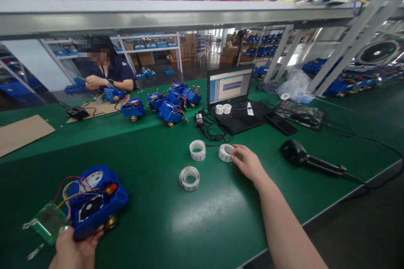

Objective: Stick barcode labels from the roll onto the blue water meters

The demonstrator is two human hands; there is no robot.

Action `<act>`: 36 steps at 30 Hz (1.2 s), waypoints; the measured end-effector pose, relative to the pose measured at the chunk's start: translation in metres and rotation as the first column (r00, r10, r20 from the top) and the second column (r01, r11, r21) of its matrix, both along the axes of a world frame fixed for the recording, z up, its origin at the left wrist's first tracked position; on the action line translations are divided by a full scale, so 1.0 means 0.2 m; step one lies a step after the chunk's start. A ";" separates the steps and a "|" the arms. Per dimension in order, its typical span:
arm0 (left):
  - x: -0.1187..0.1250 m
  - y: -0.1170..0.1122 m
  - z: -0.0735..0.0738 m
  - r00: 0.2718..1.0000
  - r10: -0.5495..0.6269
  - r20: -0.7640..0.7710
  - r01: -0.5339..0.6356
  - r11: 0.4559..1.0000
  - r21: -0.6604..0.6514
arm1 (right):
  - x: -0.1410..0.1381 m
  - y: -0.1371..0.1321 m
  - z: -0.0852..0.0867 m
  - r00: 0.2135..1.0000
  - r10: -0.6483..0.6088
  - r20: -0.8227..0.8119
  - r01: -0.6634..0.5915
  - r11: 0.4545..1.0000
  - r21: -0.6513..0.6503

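Steadily, your left hand (75, 248) grips a blue meter unit (104, 206) from below, well to the left of the laptop (232, 90) and on your side of it, its housing open to show coloured wires leading out to a green circuit board (49, 222). A brass fitting (110, 222) juts from the housing beside your fingers. Your right hand (248, 164), directly in front of the laptop, reaches a white label roll (224, 158), fingertips at its right edge and set close together; whether they have closed on its wall, you cannot tell from this angle. Two more rolls, an upper roll (198, 156) and a lower roll (190, 187), rest on the green table (151, 227) toward you and to the left of the laptop, while a pair of small rolls (219, 109) sits on its keyboard. Right of the laptop lie a phone (280, 123) and, nearer you, a black handheld scanner (295, 153). Left of the laptop, a cluster of blue units (172, 111) stands with wires exposed; farther left, a co-worker (109, 71) in a dark shirt sits across the table, hands raised together.
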State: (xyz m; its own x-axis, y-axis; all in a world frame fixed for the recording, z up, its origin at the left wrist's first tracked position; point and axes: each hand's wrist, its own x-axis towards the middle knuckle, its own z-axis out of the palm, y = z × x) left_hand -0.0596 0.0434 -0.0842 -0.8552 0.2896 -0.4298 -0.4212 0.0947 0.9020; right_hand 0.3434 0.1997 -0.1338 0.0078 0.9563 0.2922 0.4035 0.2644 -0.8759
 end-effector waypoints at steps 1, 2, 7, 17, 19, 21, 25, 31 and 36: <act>-0.01 -0.01 -0.01 1.000 -0.002 0.010 0.002 1.000 -0.007 | -0.02 0.00 0.02 0.999 0.008 -0.049 -0.009 1.000 -0.014; -0.02 -0.02 -0.01 1.000 -0.008 0.016 0.008 1.000 -0.002 | -0.05 -0.01 0.04 0.994 0.029 -0.103 -0.032 0.999 -0.026; -0.03 -0.06 -0.04 1.000 -0.015 -0.022 0.017 0.997 0.073 | -0.25 -0.10 0.19 0.915 0.214 -0.342 -0.237 0.971 -0.028; 0.24 -0.39 0.00 0.819 -0.235 -0.524 0.278 0.960 0.005 | -0.77 -0.40 0.32 0.591 0.457 -0.665 -0.612 0.791 -0.001; 0.34 -0.34 0.05 0.725 -0.313 -0.614 0.470 0.876 0.107 | -0.88 -0.47 0.32 0.543 0.493 -0.680 -0.660 0.751 0.018; 0.39 -0.27 0.10 0.668 -0.400 -0.627 0.630 0.753 0.191 | -0.96 -0.52 0.31 0.517 0.513 -0.685 -0.687 0.726 0.025; 0.41 -0.19 0.13 0.719 -0.503 -0.480 0.673 0.678 0.297 | -1.02 -0.56 0.28 0.572 0.583 -0.577 -0.700 0.714 0.027; 0.38 -0.21 0.12 0.667 -0.576 -0.473 0.710 0.683 0.171 | -0.97 -0.52 0.25 0.730 0.570 -0.378 -0.585 0.806 0.085; 0.39 -0.20 0.10 0.697 -0.549 -0.460 0.677 0.716 0.171 | -0.98 -0.53 0.23 0.765 0.566 -0.308 -0.563 0.819 0.108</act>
State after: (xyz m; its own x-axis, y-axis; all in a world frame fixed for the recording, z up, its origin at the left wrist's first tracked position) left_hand 0.0179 0.0032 -0.0633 -0.5017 0.8623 0.0686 -0.0172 -0.0893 0.9959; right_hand 0.1481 0.0935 -0.0869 -0.4409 0.8144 0.3774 -0.1149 0.3658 -0.9236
